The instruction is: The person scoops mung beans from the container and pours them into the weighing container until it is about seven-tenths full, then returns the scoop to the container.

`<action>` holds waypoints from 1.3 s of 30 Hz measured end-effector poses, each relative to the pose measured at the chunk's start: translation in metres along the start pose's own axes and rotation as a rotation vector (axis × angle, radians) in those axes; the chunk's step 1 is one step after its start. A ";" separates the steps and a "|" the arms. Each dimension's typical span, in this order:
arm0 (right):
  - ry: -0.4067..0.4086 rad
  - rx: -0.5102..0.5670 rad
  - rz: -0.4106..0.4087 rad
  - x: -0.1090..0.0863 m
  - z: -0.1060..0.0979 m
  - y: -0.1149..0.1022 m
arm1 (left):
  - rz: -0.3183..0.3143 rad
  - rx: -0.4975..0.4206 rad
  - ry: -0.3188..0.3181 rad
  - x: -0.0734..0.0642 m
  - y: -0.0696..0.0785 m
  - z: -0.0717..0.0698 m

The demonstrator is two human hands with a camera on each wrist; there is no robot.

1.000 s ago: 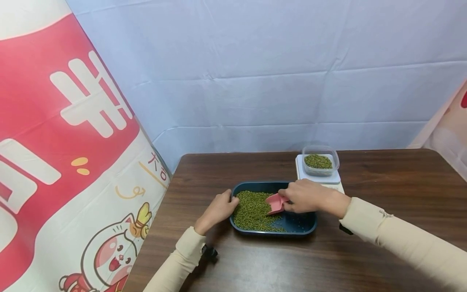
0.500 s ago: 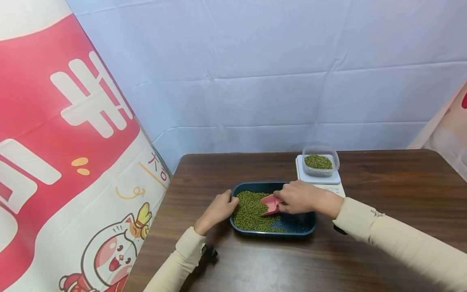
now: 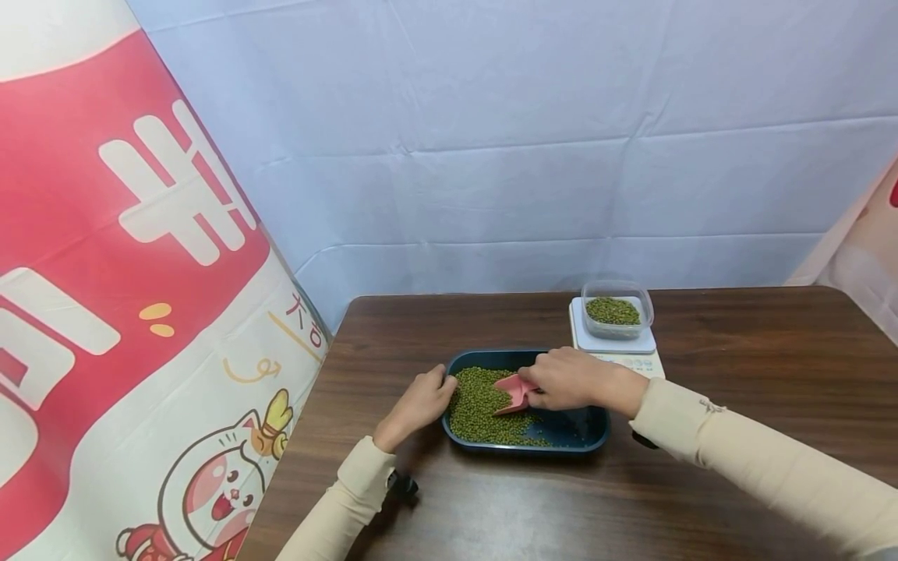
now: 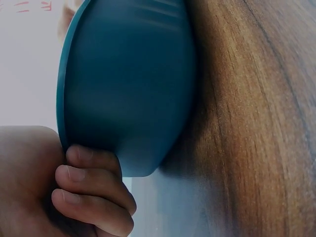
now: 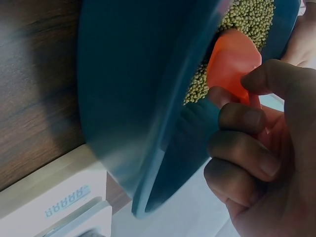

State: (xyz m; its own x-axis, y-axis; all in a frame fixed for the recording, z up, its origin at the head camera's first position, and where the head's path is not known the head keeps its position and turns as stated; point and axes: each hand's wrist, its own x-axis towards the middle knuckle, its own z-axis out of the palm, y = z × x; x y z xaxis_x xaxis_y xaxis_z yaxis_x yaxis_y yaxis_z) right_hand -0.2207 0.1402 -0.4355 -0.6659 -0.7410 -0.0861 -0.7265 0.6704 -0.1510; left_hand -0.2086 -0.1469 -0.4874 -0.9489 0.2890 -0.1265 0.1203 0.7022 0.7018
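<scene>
A dark blue tray lies on the table with green mung beans heaped toward its left side. My left hand pinches the tray's left rim; in the left wrist view its curled fingers press the outer wall. Inside the tray, my right hand grips the handle of a pink scoop, whose front edge meets the beans. The right wrist view has the scoop looking orange, with thumb and curled fingers round its handle.
Behind the tray, to the right, a white kitchen scale bears a clear plastic container partly filled with mung beans. The wooden table ends at a pale cloth backdrop. A printed banner hangs at the left.
My right hand has slid left with the scoop, further into the beans. The left hand stays on the tray's rim, and the tray has hardly moved.
</scene>
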 end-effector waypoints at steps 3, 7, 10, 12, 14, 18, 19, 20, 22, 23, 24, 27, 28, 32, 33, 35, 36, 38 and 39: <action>-0.006 0.006 -0.008 0.002 0.002 0.000 | -0.001 0.012 0.002 0.000 0.000 0.000; -0.002 0.007 -0.022 0.005 0.003 0.000 | -0.004 0.023 0.007 0.001 0.000 0.000; -0.006 0.011 -0.029 0.008 0.004 -0.002 | -0.005 0.026 0.004 0.002 0.000 0.000; -0.012 0.016 -0.033 0.009 0.004 -0.003 | -0.003 0.025 -0.002 0.001 0.000 0.000; -0.019 0.022 -0.036 0.011 0.004 -0.005 | -0.001 0.029 -0.003 0.002 0.000 0.000; -0.030 0.033 -0.044 0.016 0.005 -0.006 | 0.004 0.033 0.000 0.002 0.000 0.000; -0.035 0.036 -0.043 0.017 0.005 -0.006 | 0.004 0.034 0.001 0.002 0.000 0.000; -0.041 0.042 -0.043 0.018 0.005 -0.007 | 0.005 0.033 0.000 0.002 0.000 0.000; -0.052 0.049 -0.039 0.020 0.005 -0.008 | 0.006 0.034 -0.001 0.002 0.000 0.000; -0.059 0.050 -0.038 0.020 0.005 -0.008 | 0.005 0.035 -0.001 0.002 0.000 0.000; -0.064 0.048 -0.039 0.021 0.006 -0.009 | 0.004 0.035 -0.001 0.002 0.000 0.000; -0.073 0.047 -0.044 0.023 0.006 -0.010 | -0.001 0.037 0.000 0.003 0.000 0.000; -0.076 0.050 -0.045 0.024 0.006 -0.010 | -0.003 0.036 0.000 0.003 0.001 0.000; -0.084 0.072 -0.043 0.026 0.005 -0.012 | -0.009 0.040 0.003 0.004 0.001 0.000; -0.086 0.076 -0.045 0.027 0.005 -0.013 | -0.011 0.040 0.003 0.004 0.001 0.000; -0.091 0.075 -0.047 0.029 0.005 -0.015 | -0.013 0.040 0.001 0.004 0.001 0.000; -0.093 0.073 -0.047 0.030 0.006 -0.015 | -0.015 0.038 -0.001 0.004 0.001 0.000; -0.096 0.060 -0.056 0.032 0.007 -0.017 | -0.018 0.033 -0.008 0.003 0.001 -0.001; -0.099 0.057 -0.056 0.032 0.007 -0.017 | -0.018 0.030 -0.012 0.003 0.001 -0.001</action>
State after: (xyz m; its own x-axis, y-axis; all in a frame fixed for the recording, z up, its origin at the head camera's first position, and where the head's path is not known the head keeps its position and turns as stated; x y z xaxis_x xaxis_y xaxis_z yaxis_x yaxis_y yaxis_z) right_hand -0.2286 0.1043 -0.4429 -0.6027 -0.7792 -0.1721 -0.7492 0.6268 -0.2140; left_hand -0.2117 -0.1456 -0.4863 -0.9474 0.2840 -0.1474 0.1122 0.7263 0.6782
